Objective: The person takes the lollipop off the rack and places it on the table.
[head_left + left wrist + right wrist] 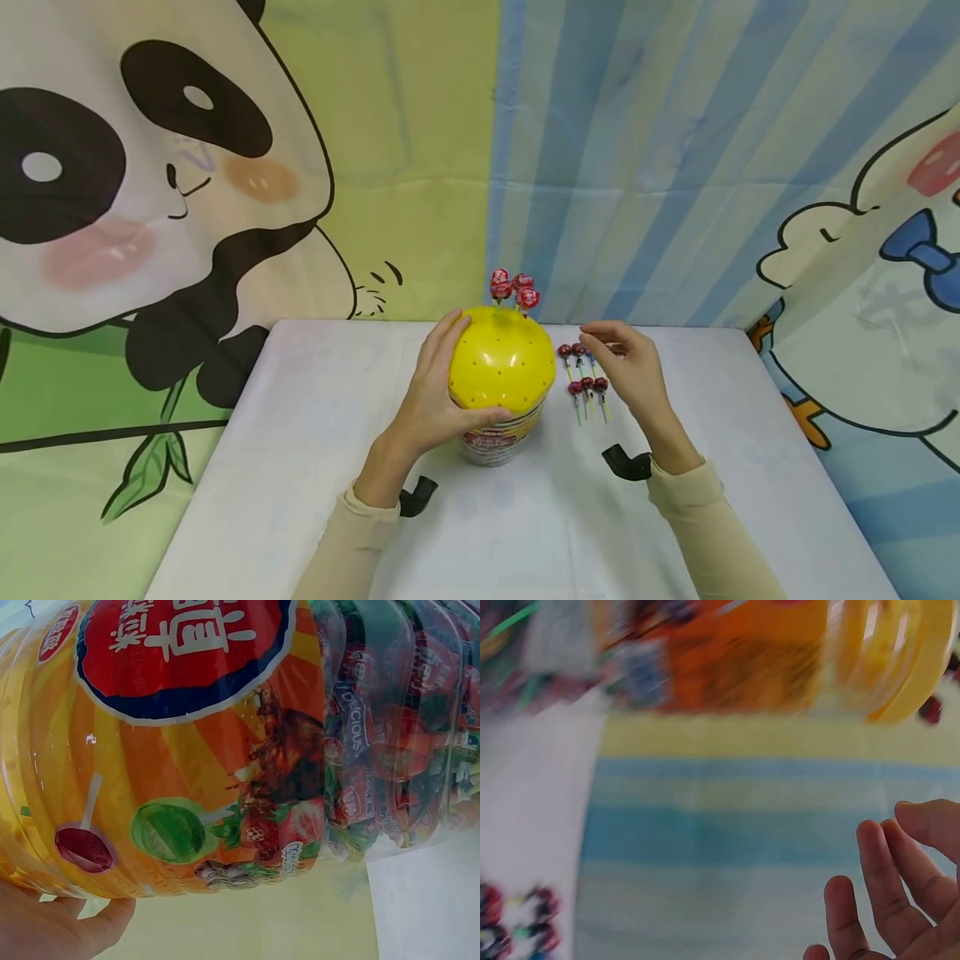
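A clear lollipop jar (495, 437) with a yellow perforated dome lid (501, 360) stands mid-table. Three red-wrapped lollipops (513, 287) stick up from the lid's top. My left hand (435, 392) grips the dome from the left, thumb across its front. Several loose lollipops (585, 385) lie on the table just right of the jar. My right hand (622, 358) hovers over them with relaxed fingers, holding nothing. The left wrist view fills with the jar's orange label (195, 750), my left hand (52, 930) showing at the bottom. In the blurred right wrist view my right hand's fingers (885, 892) are empty, below the jar (780, 660).
The white table (300, 467) stands against cartoon backdrops, a panda on the left and a blue-striped panel on the right. Black wrist-camera mounts (626, 462) sit at both wrists. Bare tabletop lies to the left and in front of the jar.
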{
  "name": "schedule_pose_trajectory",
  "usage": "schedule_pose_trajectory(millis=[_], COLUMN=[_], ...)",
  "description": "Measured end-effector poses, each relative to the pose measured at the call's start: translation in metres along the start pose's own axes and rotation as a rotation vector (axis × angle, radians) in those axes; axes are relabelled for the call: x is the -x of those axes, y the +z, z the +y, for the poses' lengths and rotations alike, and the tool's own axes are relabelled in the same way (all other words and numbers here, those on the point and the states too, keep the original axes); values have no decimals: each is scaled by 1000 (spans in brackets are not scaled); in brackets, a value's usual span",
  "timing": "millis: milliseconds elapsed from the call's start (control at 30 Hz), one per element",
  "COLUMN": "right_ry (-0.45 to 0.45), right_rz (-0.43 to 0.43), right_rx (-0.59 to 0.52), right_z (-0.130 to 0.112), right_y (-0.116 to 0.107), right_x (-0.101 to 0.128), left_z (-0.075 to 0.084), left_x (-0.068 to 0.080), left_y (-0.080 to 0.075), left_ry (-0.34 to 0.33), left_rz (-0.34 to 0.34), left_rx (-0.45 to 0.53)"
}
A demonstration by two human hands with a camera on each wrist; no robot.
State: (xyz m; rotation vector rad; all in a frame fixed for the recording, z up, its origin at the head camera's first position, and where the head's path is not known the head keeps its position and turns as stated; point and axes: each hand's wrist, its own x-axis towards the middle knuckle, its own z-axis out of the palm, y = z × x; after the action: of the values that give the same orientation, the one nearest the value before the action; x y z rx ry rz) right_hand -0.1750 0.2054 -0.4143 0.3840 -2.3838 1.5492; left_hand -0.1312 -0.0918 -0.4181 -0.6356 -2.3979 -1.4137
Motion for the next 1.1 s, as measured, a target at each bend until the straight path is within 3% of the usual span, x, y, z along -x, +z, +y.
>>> schedule_pose_trajectory(millis=[200, 300, 500, 733, 1100], right_ry=[-128, -164, -184, -185, -175], right_rz=[-63, -91, -122, -133, -128], right_rx=[-118, -140, -179, -169, -165], right_z=[-48, -58, -64, -99, -106], right_y=[22, 30, 41, 40, 43], right_x=[-13, -17, -22, -17, -18], left_z=[0, 0, 0, -1, 0], left_x=[0, 0, 0, 0, 0], left_y=[0, 0, -1, -1, -1], left_ry=[8, 7, 2, 9, -1], left_rz=[-10, -16, -18, -19, -17], left_rx=[9, 12, 6, -5, -8])
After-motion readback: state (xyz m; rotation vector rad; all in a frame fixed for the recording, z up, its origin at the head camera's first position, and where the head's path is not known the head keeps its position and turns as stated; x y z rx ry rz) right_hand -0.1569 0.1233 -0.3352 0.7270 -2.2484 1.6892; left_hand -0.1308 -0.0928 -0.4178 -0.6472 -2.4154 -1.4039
